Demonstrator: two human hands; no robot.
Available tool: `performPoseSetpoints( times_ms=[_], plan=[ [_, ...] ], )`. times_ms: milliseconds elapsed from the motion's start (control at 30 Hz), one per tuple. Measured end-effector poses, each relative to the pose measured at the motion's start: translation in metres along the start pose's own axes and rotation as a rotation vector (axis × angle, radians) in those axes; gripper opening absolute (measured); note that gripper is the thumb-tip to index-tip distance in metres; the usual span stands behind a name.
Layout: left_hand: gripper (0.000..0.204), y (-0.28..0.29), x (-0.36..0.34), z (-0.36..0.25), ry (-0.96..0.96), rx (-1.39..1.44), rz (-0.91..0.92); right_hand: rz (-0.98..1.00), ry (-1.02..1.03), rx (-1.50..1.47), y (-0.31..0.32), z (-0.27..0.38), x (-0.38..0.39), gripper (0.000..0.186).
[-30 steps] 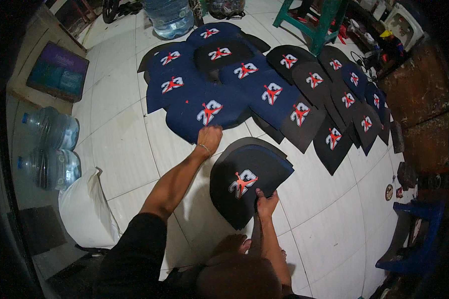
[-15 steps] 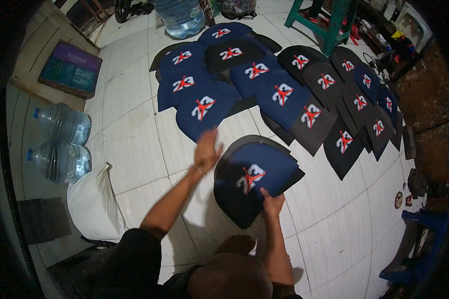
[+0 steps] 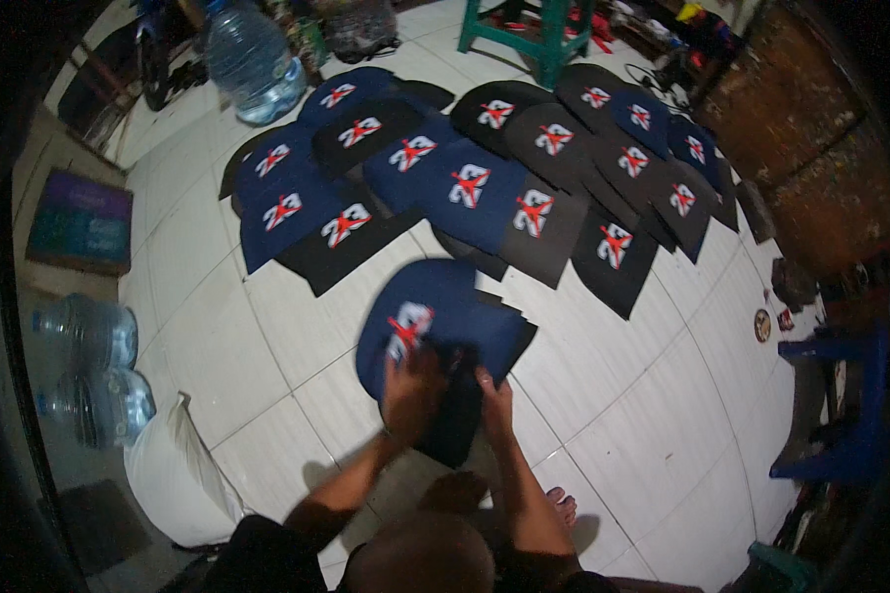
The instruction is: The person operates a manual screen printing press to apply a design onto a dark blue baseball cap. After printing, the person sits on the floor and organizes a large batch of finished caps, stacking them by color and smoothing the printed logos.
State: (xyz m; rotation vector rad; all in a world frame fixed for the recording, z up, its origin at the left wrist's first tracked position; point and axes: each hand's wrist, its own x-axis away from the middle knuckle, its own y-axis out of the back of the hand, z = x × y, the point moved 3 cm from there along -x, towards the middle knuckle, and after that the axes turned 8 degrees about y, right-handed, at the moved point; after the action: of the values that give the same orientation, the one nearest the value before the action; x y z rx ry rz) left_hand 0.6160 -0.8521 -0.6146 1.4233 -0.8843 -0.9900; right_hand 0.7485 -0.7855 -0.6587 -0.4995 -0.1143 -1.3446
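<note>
1. Stack (image 3: pixel 455 395) of dark, round-topped panels, in the person's two hands over the near part of the tiled floor (image 3: pixel 623 415), apart from the spread beyond. From here I can't tell whether its underside touches the tiles.
2. Right hand (image 3: pixel 497 407): closed on the stack's right side, thumb on top; its other fingers are hidden from me.
3. Left hand (image 3: pixel 410 395): laid against the near part of a navy panel (image 3: pixel 391 292) that overlaps the stack. It is blurred, so I can't tell how far it is closed or whether it grips.
4. Together so far, as I judge it: one stack of several layers, not squared up, with edges jutting at the right and the navy panel askew.
5. Apart from it: well over a dozen panels (image 3: pixel 480 222), navy, black and grey, emblems up, overlapping from mid-floor toward the far and right edges. A black panel (image 3: pixel 326 257) lies at the spread's near left. By my reckoning, only part of the lot is stacked.
6. Around: two bottles (image 3: pixel 94 331) and a white bag (image 3: pixel 178 479) by the floor's left edge; a green stool (image 3: pixel 529 44) at the far edge; a blue stool (image 3: pixel 836 410) at the right edge.
</note>
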Motion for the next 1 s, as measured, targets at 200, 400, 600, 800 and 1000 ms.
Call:
performPoseSetpoints(
  times_ms=[200,400,600,800,1000],
  plan=[
    [0.033,-0.002,0.014,-0.030,0.169,0.724,0.368,0.007,0.103,0.411,0.050,-0.041,-0.027,0.036],
    [0.037,0.032,-0.139,-0.086,-0.278,0.745,-0.015,-0.145,-0.087,0.344,0.172,0.043,0.002,0.036],
    [0.058,-0.068,-0.237,-0.248,-0.545,0.472,0.073,-0.255,-0.074,0.265,0.227,0.035,0.023,0.038],
    [0.042,-0.075,-0.235,-0.252,-0.491,0.363,0.287,-0.298,-0.120,0.281,0.214,0.034,0.020,0.034],
    [0.032,-0.013,-0.074,-0.202,-0.754,0.506,0.100,-0.540,-0.143,-0.529,0.202,0.031,-0.004,0.062]
  ],
)
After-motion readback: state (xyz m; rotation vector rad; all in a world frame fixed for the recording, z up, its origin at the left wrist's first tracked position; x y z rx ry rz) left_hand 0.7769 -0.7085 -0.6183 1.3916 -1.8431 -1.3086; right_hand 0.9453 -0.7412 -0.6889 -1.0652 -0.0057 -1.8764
